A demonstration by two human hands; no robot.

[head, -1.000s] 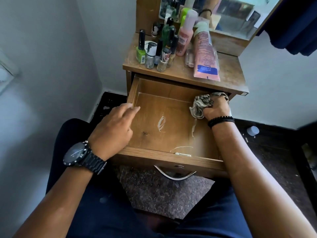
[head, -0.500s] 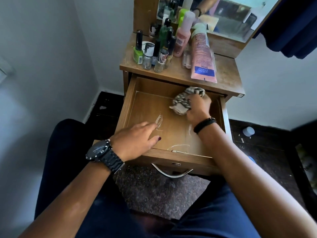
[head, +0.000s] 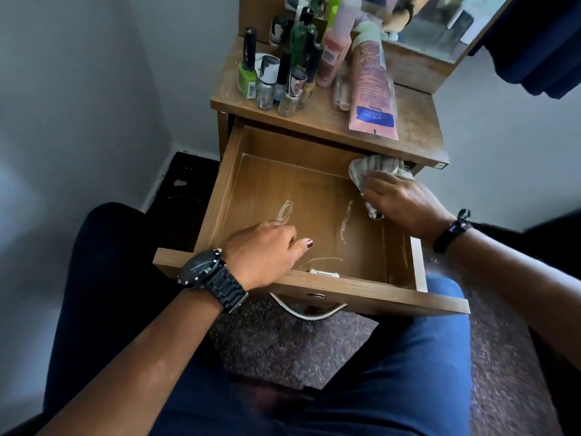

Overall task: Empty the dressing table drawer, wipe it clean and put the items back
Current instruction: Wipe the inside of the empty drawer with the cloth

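The wooden drawer of the dressing table is pulled out and holds no items; pale smears mark its floor. My right hand presses a crumpled patterned cloth against the drawer's back right corner, fingers laid over it. My left hand, with a black watch on the wrist, rests on the drawer's front left edge, its fingers bent down inside the drawer. Nail polish bottles, a pink pump bottle and a pink tube stand and lie on the tabletop.
A mirror rises behind the tabletop. White walls close in on the left and right. A metal handle hangs under the drawer front, above my knees in blue trousers. Dark speckled floor lies below.
My right hand has swept the cloth from the drawer's back middle to the back right corner. My left hand stays at the drawer's front left. The camera has shifted slightly.
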